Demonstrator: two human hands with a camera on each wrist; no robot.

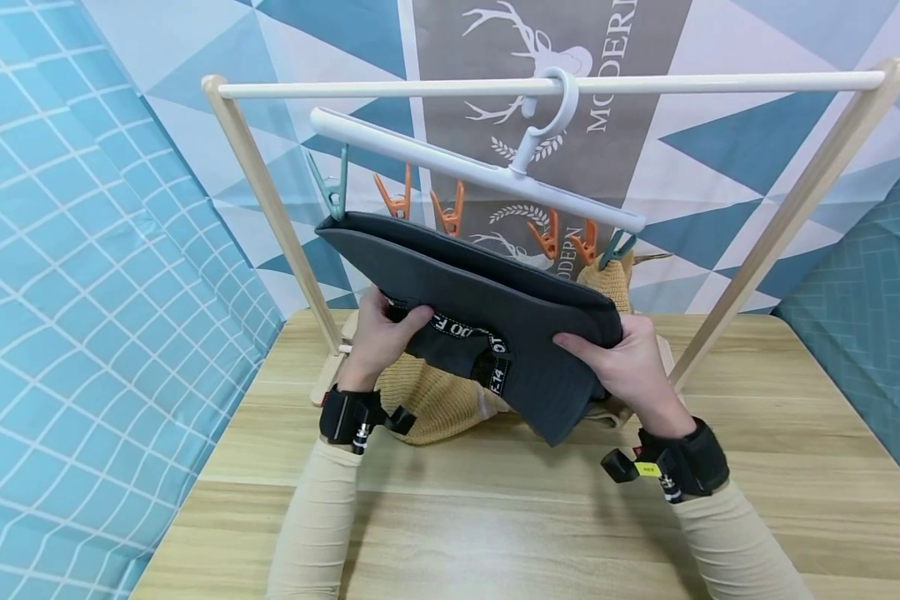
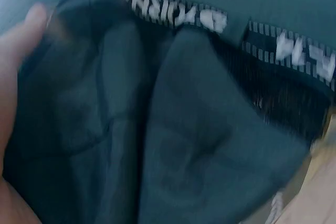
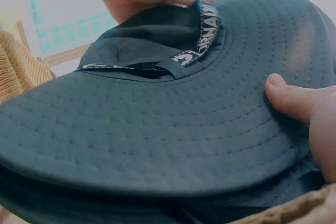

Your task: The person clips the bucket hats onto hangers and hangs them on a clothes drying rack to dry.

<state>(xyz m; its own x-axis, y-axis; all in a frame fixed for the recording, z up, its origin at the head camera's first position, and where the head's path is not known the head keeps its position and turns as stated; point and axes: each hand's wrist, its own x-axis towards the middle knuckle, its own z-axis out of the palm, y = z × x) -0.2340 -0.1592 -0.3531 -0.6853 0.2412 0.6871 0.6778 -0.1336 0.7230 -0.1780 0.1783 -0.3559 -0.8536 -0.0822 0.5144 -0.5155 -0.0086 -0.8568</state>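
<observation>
A dark grey wide-brimmed hat (image 1: 510, 292), its brim folded over, hangs tilted under a white hanger (image 1: 435, 158). My left hand (image 1: 386, 333) grips the hat's crown beside the lettered inner band, thumb on top. At the lower right, my right hand (image 1: 630, 367) pinches the brim, and its thumb (image 3: 294, 98) lies flat on the stitched rows in the right wrist view. One teal clothespin (image 1: 333, 187) is at the hat's upper left corner. Another teal clothespin (image 1: 615, 248) is at a mustard knit piece (image 1: 607, 279) on the right. Fingers beneath the hat are hidden.
The hanger hooks over the white rod of a wooden rack (image 1: 266, 200). Several orange clothespins (image 1: 450, 208) hang along the hanger. Mustard knit fabric (image 1: 427, 400) lies behind and below the hat on the wooden table (image 1: 495, 517). A patterned backdrop (image 1: 720, 150) stands behind the rack.
</observation>
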